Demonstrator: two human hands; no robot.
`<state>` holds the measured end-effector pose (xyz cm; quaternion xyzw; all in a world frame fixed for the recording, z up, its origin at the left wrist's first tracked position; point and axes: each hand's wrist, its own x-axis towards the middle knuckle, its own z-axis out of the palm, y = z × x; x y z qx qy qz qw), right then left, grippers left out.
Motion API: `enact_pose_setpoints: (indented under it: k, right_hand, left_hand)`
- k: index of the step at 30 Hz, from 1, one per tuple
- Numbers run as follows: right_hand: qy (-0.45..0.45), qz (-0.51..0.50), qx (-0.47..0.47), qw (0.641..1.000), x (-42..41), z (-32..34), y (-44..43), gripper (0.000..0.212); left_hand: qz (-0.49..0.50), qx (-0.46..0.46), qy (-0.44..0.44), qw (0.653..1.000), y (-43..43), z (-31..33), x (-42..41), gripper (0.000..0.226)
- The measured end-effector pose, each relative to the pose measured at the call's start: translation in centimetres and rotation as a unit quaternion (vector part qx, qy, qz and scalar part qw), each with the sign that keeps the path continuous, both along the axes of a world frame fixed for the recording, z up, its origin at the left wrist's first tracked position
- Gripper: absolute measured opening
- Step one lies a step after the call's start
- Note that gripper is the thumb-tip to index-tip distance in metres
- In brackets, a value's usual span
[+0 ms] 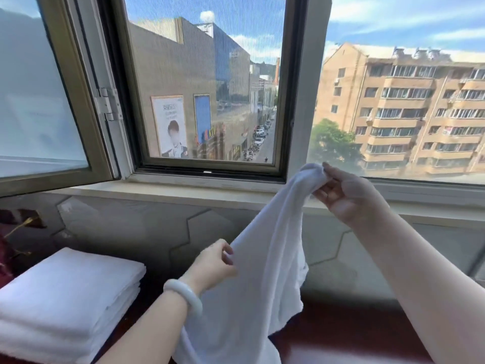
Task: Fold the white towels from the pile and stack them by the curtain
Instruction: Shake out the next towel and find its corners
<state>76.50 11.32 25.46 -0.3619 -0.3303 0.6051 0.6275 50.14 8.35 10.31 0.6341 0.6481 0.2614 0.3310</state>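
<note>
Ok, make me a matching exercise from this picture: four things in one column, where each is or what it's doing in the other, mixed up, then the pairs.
Column one
1 right hand
2 left hand
3 folded towel stack
4 pale bangle

Column two
A worn on the left wrist
B lying at lower left beside the dark red curtain
C raised, pinching the top end of the hanging towel
D lower down, gripping the hanging towel's side edge

Pairs: 1-C, 2-D, 3-B, 4-A
</note>
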Motion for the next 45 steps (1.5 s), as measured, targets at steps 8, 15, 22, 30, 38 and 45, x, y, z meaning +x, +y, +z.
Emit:
enact_pose_setpoints:
  k: [8,15,22,30,38,45]
  right_hand:
    - [0.115,-0.03,-0.092,0.989,2.8,-0.3,-1.6,0.01]
    - [0.223,-0.054,-0.118,0.966,5.3,-4.7,-3.8,0.007]
    - [0.112,0.01,-0.106,0.988,7.3,-13.4,-6.0,0.057]
    - [-0.04,-0.008,-0.326,0.944,3.9,-25.0,-8.3,0.045]
    - [-0.076,0.101,-0.41,0.903,-4.8,-27.8,-10.2,0.044]
    - [-0.127,0.099,-0.158,0.974,-1.9,-23.9,-8.9,0.05]
  left_hand:
    - [-0.047,-0.092,0.005,0.995,-5.0,-7.5,8.3,0.118]
    - [0.211,-0.225,-0.231,0.923,-9.3,-13.6,10.7,0.06]
    - [0.093,-0.118,-0.188,0.971,-7.9,-13.1,12.0,0.079]
    - [0.314,-0.179,-0.059,0.93,-4.1,-13.7,0.9,0.082]
    - [0.225,-0.055,-0.315,0.92,-5.3,-10.3,1.9,0.012]
    - [-0.011,-0.099,-0.446,0.889,-3.6,-5.7,11.0,0.018]
